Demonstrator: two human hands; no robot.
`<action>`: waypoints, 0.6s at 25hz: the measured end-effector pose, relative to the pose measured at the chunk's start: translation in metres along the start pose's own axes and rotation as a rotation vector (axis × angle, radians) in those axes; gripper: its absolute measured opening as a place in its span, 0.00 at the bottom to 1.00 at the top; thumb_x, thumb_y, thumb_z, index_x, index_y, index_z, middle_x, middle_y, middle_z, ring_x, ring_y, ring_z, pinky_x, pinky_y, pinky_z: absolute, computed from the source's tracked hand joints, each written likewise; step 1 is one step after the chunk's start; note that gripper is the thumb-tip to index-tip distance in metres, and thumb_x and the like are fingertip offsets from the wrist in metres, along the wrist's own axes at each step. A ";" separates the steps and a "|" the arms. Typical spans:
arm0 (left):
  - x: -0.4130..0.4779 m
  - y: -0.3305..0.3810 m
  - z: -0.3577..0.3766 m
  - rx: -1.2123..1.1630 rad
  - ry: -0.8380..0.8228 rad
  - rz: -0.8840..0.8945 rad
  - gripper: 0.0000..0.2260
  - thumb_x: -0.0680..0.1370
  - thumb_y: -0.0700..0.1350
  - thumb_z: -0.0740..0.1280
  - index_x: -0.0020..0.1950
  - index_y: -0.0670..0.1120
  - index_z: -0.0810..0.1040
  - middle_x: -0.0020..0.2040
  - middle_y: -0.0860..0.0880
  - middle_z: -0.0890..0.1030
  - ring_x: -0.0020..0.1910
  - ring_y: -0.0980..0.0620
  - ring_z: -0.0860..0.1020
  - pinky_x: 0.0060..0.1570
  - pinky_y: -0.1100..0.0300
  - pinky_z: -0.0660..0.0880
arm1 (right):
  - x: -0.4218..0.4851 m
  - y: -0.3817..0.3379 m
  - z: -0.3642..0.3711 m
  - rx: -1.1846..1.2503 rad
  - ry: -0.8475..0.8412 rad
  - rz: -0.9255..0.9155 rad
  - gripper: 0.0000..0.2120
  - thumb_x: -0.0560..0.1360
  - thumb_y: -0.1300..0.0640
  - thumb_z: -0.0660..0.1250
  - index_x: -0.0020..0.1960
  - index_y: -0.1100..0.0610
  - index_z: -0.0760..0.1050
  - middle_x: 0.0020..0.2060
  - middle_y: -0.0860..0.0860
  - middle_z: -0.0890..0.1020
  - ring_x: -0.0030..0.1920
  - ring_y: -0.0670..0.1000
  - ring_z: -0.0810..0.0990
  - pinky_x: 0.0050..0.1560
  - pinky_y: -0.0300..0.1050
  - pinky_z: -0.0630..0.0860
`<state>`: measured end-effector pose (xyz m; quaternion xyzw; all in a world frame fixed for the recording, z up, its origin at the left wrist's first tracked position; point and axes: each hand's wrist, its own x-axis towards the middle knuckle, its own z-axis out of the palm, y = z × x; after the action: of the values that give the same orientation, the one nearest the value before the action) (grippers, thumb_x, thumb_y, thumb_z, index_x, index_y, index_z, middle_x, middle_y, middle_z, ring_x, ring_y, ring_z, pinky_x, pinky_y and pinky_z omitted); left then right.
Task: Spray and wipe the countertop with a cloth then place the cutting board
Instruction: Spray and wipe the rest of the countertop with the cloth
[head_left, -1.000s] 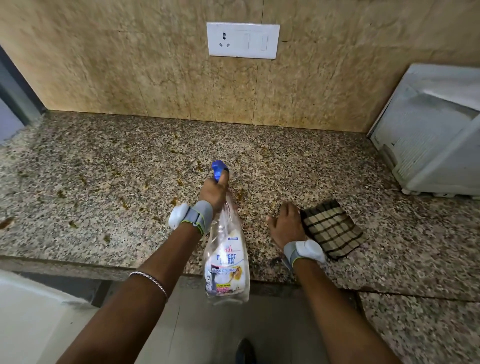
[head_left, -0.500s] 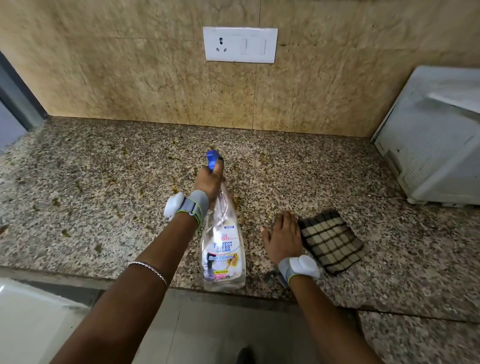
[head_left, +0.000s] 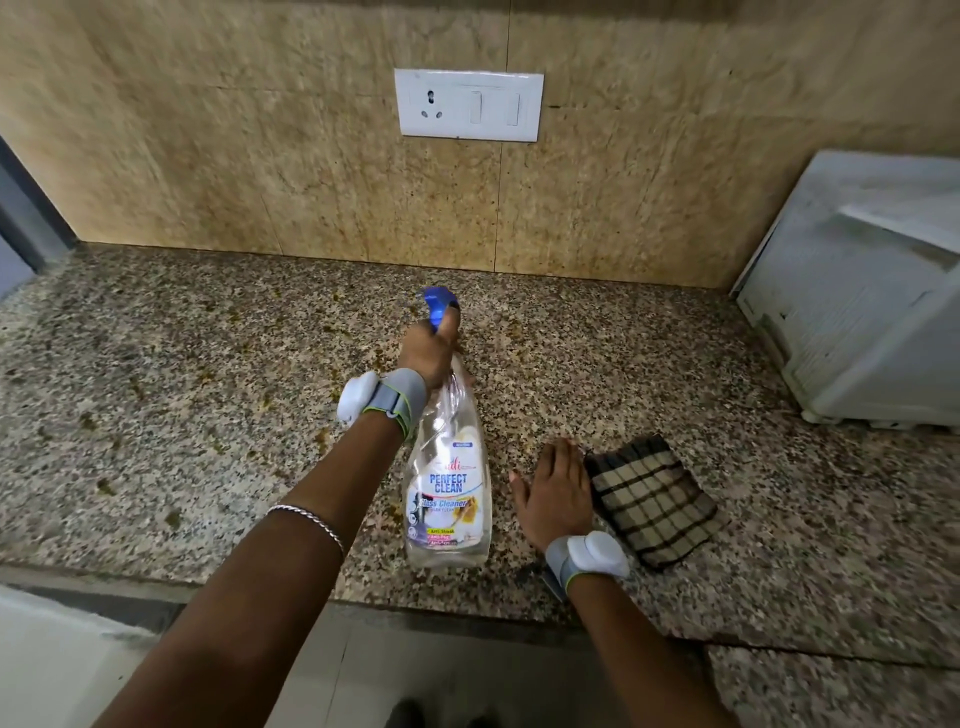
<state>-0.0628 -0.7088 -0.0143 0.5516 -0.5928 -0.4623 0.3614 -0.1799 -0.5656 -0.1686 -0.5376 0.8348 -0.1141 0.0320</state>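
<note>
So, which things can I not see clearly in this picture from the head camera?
Head view only.
Trigger of the spray bottle: hidden by the left hand that grips its neck; spray mist, if any, too fine to see.
Small print low on the bottle label: too small.
White appliance: cut off by the right edge.
Right hand and cloth: touching or only beside, unclear.
Cutting board: nowhere in view.

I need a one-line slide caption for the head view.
Left hand aims a spray bottle over the stained countertop; right hand rests flat beside the checked cloth.
</note>
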 end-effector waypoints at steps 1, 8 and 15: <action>0.000 0.001 0.003 0.029 -0.023 0.005 0.19 0.81 0.53 0.57 0.36 0.43 0.73 0.40 0.40 0.77 0.37 0.46 0.73 0.41 0.57 0.67 | 0.000 -0.001 -0.001 -0.001 0.000 0.008 0.33 0.71 0.42 0.54 0.61 0.68 0.74 0.60 0.65 0.77 0.61 0.64 0.76 0.59 0.59 0.73; 0.014 0.015 0.013 0.003 -0.103 0.042 0.18 0.81 0.53 0.56 0.40 0.42 0.73 0.43 0.41 0.77 0.35 0.46 0.72 0.41 0.58 0.65 | 0.003 0.001 0.004 -0.024 -0.053 -0.005 0.35 0.71 0.41 0.50 0.60 0.68 0.75 0.59 0.65 0.77 0.60 0.64 0.77 0.57 0.59 0.74; 0.013 0.050 0.037 -0.107 -0.184 0.143 0.16 0.79 0.56 0.59 0.41 0.44 0.73 0.42 0.41 0.79 0.40 0.40 0.78 0.43 0.51 0.74 | 0.023 -0.020 -0.072 0.955 0.145 0.159 0.20 0.80 0.52 0.56 0.68 0.62 0.66 0.61 0.57 0.74 0.60 0.55 0.74 0.56 0.45 0.71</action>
<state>-0.1157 -0.7176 0.0202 0.4432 -0.6355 -0.5152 0.3664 -0.1839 -0.5828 -0.0922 -0.3882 0.7276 -0.5187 0.2254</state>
